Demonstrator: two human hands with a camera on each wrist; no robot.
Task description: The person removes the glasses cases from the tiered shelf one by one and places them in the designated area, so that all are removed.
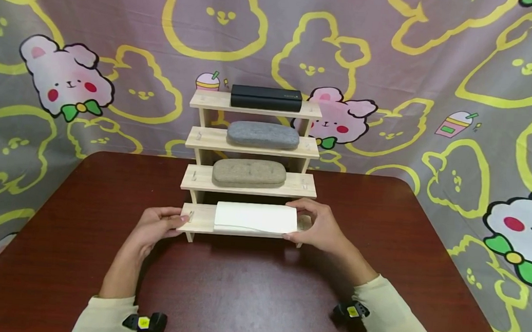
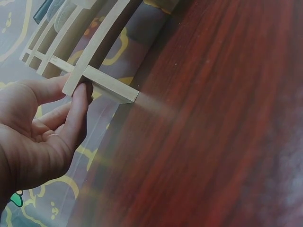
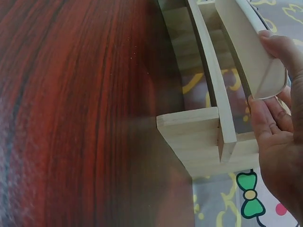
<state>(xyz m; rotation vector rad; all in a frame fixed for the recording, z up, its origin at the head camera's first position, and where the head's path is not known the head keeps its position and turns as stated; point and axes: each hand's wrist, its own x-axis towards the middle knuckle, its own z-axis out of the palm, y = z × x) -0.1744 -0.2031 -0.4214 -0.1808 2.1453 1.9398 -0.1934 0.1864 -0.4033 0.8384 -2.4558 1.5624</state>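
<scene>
A stepped wooden rack (image 1: 199,218) stands on the table with four tiers. On its lowest tier lies a white glasses case (image 1: 255,217), its right end held between the thumb and fingers of my right hand (image 1: 321,225). The right wrist view shows the case (image 3: 251,47) tilted in that hand (image 3: 279,127); whether it touches the tier is hard to tell. My left hand (image 1: 156,228) pinches the left end of the lowest tier, thumb on top. In the left wrist view, fingertips of the left hand (image 2: 42,127) press under the board.
Above sit a beige-brown glasses case (image 1: 249,173), a grey-blue glasses case (image 1: 263,135) and, on the top tier, a black case (image 1: 266,98). The dark red wooden table (image 1: 248,293) extends around the rack. A patterned curtain (image 1: 132,18) hangs behind it.
</scene>
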